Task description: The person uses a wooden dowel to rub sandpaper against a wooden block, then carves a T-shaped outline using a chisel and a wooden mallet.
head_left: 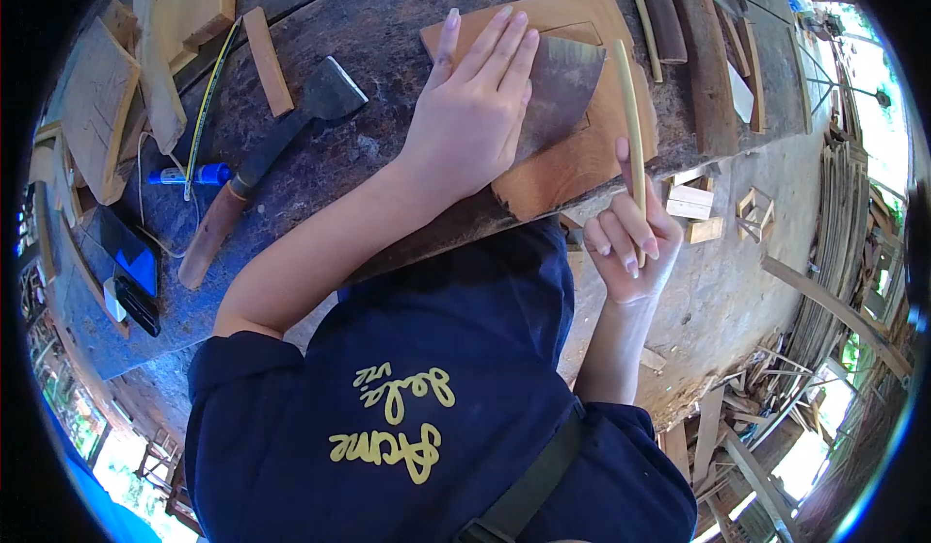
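My left hand (pixel 475 107) lies flat with its fingers stretched out, over a reddish-brown wooden board (pixel 553 176) at the bench's near edge. Partly beneath that hand is a thin dark sheet (pixel 567 78) whose material I cannot make out; pencil-like lines show on the wood beside it. Fingers of my right hand (pixel 630 242) are curled around the lower end of a slim, slightly curved pale wooden strip (pixel 628 97), the index finger extended along it. The strip points away from me and crosses above the board's right part.
Left on the workbench (pixel 320 175) lie a broad-bladed chisel (pixel 257 160), a blue marker (pixel 194 174), a yellow tape measure (pixel 208 97), a phone-like black item (pixel 136 303) and wood offcuts (pixel 102 107). Dark wooden lengths (pixel 698 58) lie right. Scrap wood (pixel 756 456) covers the floor beyond.
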The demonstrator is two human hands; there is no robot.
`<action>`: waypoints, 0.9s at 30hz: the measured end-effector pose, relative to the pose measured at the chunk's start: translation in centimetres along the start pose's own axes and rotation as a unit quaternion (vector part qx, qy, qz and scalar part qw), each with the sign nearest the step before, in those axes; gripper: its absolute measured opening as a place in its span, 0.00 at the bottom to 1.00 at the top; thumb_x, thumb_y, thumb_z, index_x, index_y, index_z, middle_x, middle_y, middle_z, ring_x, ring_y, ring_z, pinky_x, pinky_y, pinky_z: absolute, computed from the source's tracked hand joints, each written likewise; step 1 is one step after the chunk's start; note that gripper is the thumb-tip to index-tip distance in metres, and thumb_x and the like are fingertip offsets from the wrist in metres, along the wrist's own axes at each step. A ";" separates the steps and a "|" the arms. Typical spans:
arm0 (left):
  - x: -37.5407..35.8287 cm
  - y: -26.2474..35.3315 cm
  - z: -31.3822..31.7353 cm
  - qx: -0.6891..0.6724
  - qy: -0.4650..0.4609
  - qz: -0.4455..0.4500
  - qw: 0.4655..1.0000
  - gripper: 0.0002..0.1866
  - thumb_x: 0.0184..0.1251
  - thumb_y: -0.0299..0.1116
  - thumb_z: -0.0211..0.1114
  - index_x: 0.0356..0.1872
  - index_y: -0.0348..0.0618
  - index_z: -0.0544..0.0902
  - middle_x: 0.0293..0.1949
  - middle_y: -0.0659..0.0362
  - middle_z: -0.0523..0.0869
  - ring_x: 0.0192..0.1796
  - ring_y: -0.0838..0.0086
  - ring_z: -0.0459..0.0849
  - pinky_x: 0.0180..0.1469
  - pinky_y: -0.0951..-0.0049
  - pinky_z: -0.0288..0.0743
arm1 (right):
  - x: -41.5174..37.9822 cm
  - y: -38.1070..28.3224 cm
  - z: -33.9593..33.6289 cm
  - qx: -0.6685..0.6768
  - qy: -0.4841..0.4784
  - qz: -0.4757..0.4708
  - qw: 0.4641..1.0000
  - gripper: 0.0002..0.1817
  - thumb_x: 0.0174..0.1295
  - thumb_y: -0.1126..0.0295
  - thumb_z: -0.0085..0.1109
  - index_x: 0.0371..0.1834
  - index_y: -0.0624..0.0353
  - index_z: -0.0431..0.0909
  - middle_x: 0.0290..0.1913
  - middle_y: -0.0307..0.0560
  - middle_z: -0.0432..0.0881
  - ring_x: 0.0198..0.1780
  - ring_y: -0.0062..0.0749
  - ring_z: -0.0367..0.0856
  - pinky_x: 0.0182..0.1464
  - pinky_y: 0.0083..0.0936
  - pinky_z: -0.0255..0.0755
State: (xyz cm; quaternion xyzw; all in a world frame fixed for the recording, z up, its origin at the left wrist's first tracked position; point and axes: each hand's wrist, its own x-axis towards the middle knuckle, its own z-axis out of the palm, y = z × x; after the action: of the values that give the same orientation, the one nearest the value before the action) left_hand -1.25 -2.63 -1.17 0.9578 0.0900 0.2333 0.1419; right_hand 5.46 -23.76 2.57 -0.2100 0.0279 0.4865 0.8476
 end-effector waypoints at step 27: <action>-0.1 -0.1 0.0 -0.040 0.007 -0.002 0.999 0.25 0.73 0.30 0.54 0.70 0.32 0.70 0.71 0.46 0.72 0.76 0.62 0.65 0.80 0.46 0.38 | -0.1 -3.2 5.5 -0.598 0.137 -0.390 0.686 0.16 0.70 0.62 0.62 0.40 0.70 0.83 0.16 0.43 0.78 0.14 0.22 0.73 0.19 0.15 0.63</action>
State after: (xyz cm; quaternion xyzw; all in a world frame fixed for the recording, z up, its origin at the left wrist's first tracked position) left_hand -1.34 -2.53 -1.21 0.9496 0.0836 0.2430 0.1797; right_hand 7.22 -23.09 8.63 -0.7290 -0.2376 -0.0086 0.6419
